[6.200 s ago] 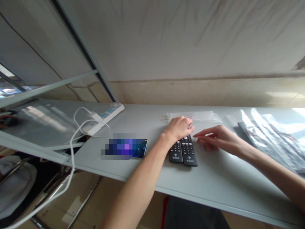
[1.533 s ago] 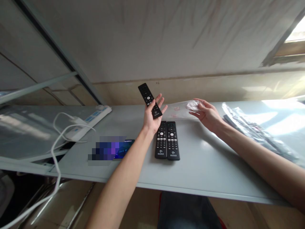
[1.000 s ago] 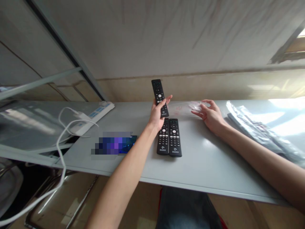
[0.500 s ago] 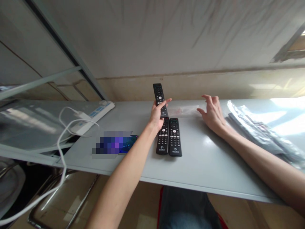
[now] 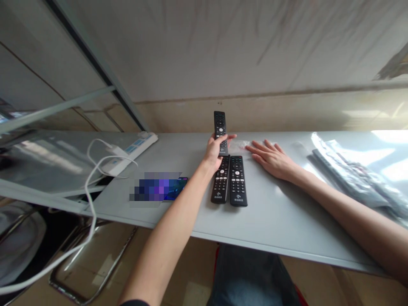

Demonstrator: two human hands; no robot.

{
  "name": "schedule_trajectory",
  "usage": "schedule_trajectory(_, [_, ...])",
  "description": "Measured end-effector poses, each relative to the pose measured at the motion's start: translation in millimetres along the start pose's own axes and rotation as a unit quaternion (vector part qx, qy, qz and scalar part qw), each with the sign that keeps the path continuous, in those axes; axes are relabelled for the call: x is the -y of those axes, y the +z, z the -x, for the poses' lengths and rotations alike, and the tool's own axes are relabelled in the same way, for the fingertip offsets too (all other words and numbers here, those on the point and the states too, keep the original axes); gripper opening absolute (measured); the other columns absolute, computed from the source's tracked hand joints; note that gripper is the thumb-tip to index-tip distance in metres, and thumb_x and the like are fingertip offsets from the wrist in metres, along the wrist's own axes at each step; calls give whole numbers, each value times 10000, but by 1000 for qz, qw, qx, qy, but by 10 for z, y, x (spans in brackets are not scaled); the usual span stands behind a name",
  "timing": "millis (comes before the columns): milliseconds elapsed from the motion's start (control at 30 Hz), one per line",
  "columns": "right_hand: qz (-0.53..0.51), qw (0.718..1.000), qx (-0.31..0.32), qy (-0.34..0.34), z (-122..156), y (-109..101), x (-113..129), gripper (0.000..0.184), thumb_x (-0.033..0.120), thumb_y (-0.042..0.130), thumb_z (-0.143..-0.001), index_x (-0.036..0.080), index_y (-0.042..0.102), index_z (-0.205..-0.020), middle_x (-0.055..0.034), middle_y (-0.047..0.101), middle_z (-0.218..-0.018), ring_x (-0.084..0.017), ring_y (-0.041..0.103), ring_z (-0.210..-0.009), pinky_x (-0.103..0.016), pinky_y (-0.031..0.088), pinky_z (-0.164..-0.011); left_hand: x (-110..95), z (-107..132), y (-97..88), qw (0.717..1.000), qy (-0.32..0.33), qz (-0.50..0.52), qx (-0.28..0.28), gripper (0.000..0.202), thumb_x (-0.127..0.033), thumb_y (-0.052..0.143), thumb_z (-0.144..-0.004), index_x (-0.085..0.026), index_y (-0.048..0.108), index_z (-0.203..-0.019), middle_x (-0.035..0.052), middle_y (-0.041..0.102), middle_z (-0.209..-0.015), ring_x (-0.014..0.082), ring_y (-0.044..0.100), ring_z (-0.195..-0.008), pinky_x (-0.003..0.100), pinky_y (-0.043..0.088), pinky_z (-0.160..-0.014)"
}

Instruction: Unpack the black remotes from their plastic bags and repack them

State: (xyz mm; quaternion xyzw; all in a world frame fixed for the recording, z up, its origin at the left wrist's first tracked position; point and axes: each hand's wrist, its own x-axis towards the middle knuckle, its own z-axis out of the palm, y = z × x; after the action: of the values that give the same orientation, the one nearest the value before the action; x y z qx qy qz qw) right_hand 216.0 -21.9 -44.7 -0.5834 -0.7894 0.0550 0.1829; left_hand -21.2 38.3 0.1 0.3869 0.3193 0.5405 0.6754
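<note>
My left hand [image 5: 214,151] grips a black remote control [image 5: 219,121] near its lower end, held up above the table with its buttons facing me. Just below, two more black remotes lie side by side on the table: a left one [image 5: 220,185], its top end partly covered by my left hand, and a right one [image 5: 238,182]. My right hand [image 5: 270,159] lies flat, palm down, with fingers spread, on a clear plastic bag [image 5: 240,146]. Part of the bag is hidden under the fingers.
On the right lie several remotes in clear plastic wrap [image 5: 353,178]. To the left are a phone [image 5: 177,189], partly pixelated, and a white power strip [image 5: 140,146] with a white cable [image 5: 91,199] hanging over the table's front edge. A wall stands behind the grey table [image 5: 270,225].
My right hand has come down and left, from raised with curled fingers to flat on the plastic bag. My left hand still holds the remote, now more upright.
</note>
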Motion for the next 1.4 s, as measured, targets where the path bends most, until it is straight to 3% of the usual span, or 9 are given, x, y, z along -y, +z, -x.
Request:
schedule_trajectory(167, [-81,991,-102,-6,107,-188,267,593,583,364,-1107,369,485,-1647,-59,456,-1722,-429,314,-1629,-755,216,-1289,-33,88,62,996,46,-52,62,190,-330,826,-825,-200,712,-905,55,804,-905,199,734,-937,317,516,-883])
schedule_trajectory(333, [-377,904,-195,49,267,-396,748,454,670,549,-1037,306,758,-1210,-80,753,-1105,-280,698,-1049,-499,566,-1013,-129,328,256,950,51,-171,255,323,-449,933,-763,-194,754,-852,56,756,-802,193,688,-768,350,515,-826])
schedule_trajectory(467, [-528,817,-214,85,283,-415,867,378,571,758,-937,232,676,-790,-9,585,-745,-158,555,-692,-296,530,-666,-173,446,336,908,63,-242,337,458,-635,843,-834,-183,803,-891,97,779,-878,222,703,-826,355,522,-810])
schedule_trajectory(567, [-568,785,-211,129,270,-420,739,342,478,804,-901,223,626,-759,19,484,-688,-116,444,-594,-241,418,-508,-154,400,267,897,123,-316,283,602,-731,596,-980,-200,776,-761,83,720,-726,204,628,-703,357,492,-751])
schedule_trajectory(700, [-542,808,-71,222,296,-469,518,411,519,865,-828,206,605,-768,54,400,-609,-79,337,-503,-210,240,-406,-81,301,128,800,254,-504,203,576,-467,575,-1033,-235,574,-505,30,531,-533,162,419,-550,360,368,-661])
schedule_trajectory(867, [-501,826,118,231,334,-485,422,523,636,840,-826,198,569,-737,80,376,-533,-50,270,-439,-201,163,-387,-5,288,70,679,240,-654,232,357,-178,646,-866,-212,583,-517,-9,514,-522,125,323,-505,348,255,-609])
schedule_trajectory(1000, [-459,846,187,199,328,-435,355,558,656,808,-855,173,599,-670,12,532,-535,-43,307,-411,-213,161,-374,-37,306,93,644,220,-695,232,253,-171,626,-886,-196,719,-652,21,676,-634,134,464,-549,335,276,-615])
schedule_trajectory(1167, [-418,870,211,151,326,-412,289,619,711,770,-867,150,691,-619,24,461,-431,-60,325,-362,-234,221,-359,-99,299,115,619,251,-722,181,520,-403,466,-1096,-188,795,-756,101,779,-762,189,627,-630,344,343,-652])
schedule_trajectory(1400, [-383,892,200,131,345,-555,542,703,761,682,-900,152,655,-549,-18,521,-427,-70,392,-350,-236,236,-365,-126,229,14,590,260,-753,130,734,-481,315,-1152,-174,780,-674,138,768,-717,237,710,-676,357,407,-690])
